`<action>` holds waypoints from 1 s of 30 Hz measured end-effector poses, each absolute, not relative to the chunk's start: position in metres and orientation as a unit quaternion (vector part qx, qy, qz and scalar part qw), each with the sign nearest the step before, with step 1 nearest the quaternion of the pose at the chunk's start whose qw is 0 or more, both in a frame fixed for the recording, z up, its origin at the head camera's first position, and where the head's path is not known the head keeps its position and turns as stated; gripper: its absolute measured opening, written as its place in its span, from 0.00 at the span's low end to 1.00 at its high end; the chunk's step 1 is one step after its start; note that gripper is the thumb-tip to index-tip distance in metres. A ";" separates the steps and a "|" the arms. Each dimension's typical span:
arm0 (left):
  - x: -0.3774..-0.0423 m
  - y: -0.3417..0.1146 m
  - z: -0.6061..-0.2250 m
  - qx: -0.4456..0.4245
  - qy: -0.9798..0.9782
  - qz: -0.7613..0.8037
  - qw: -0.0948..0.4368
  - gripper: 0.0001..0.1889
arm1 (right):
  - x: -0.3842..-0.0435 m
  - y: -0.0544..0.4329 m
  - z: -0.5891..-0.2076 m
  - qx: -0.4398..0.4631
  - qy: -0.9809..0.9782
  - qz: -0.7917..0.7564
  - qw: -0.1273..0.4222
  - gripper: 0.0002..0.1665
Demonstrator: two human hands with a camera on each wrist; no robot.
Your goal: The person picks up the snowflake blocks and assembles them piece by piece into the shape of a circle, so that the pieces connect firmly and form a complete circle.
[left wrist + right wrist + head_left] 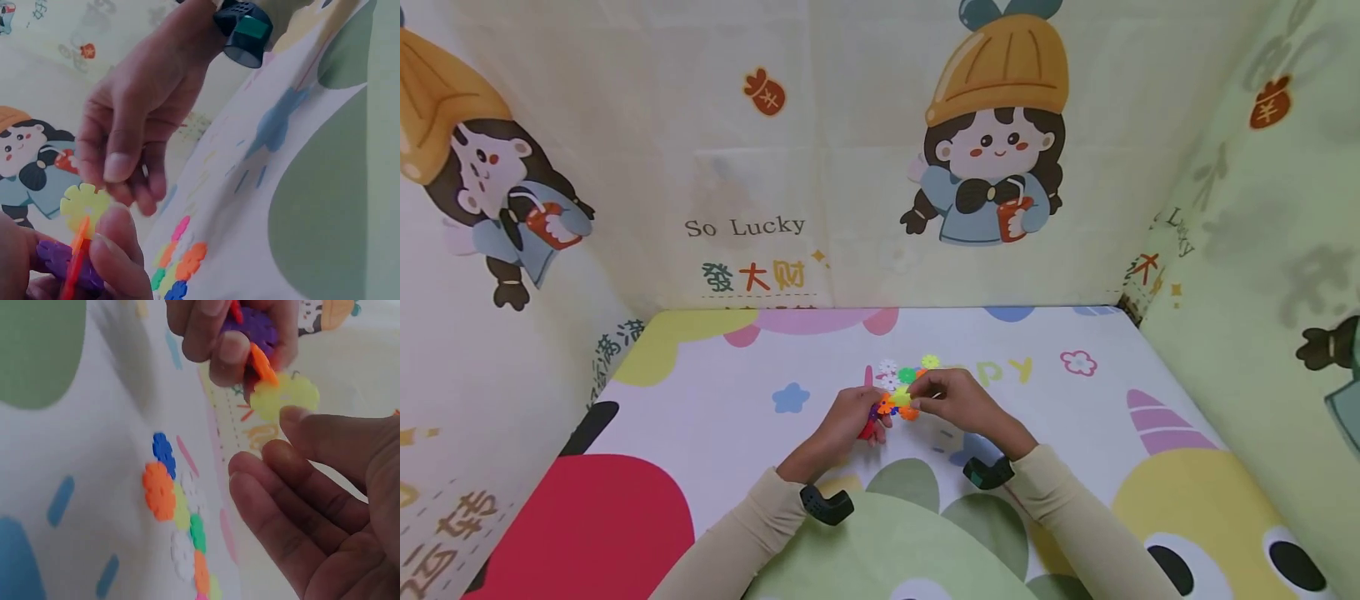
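Observation:
My left hand grips a small chain of notched, flower-shaped plastic discs. In the left wrist view a purple disc sits between its fingers, with a red disc seen edge-on beside it. An orange disc slots onto the purple one and carries a yellow disc at its outer end. My right hand is beside that yellow disc. Its thumb tip overlaps the disc's edge in the right wrist view, though contact is unclear. The right fingers are loosely bent and apart from the thumb.
Loose discs lie on the patterned tabletop just beyond the hands, among them a green disc, a white disc, a blue disc and an orange disc. Printed cloth walls stand behind and on both sides.

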State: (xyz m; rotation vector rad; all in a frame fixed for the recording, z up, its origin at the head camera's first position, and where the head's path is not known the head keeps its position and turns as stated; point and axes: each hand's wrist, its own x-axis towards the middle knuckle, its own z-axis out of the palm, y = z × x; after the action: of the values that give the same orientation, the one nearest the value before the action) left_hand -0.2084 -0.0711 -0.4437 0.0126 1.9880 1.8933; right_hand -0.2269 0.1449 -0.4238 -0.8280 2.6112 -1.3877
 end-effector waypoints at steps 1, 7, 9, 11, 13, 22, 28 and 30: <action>-0.209 -0.073 -0.444 -0.008 0.709 0.678 0.194 0.19 | -0.228 0.147 -0.424 -0.267 0.852 -0.449 0.037 0.06; -0.211 -0.079 -0.441 -0.053 0.671 0.714 0.192 0.17 | -0.236 0.167 -0.432 -0.224 0.869 -0.441 0.029 0.08; -0.210 -0.080 -0.441 -0.051 0.664 0.721 0.189 0.17 | -0.240 0.172 -0.437 -0.206 0.877 -0.433 0.019 0.08; -0.209 -0.079 -0.441 -0.056 0.662 0.724 0.184 0.17 | -0.244 0.176 -0.441 -0.185 0.885 -0.426 0.012 0.08; -0.208 -0.079 -0.441 -0.059 0.664 0.724 0.177 0.18 | -0.248 0.180 -0.445 -0.166 0.893 -0.418 0.003 0.09; -0.206 -0.078 -0.437 -0.080 0.673 0.713 0.180 0.23 | -0.257 0.192 -0.454 -0.123 0.901 -0.415 -0.015 0.12; -0.208 -0.073 -0.441 -0.043 0.716 0.675 0.175 0.26 | -0.267 0.192 -0.460 -0.086 0.905 -0.417 0.000 0.14; -0.208 -0.072 -0.443 -0.031 0.717 0.675 0.172 0.29 | -0.270 0.191 -0.461 -0.069 0.907 -0.415 0.009 0.15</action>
State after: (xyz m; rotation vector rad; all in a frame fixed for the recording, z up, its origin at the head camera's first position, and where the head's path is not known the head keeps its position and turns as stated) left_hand -0.2083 -0.0719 -0.4425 -0.0871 2.0360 1.9153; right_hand -0.2705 0.1906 -0.4614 -0.2161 2.8343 -1.2969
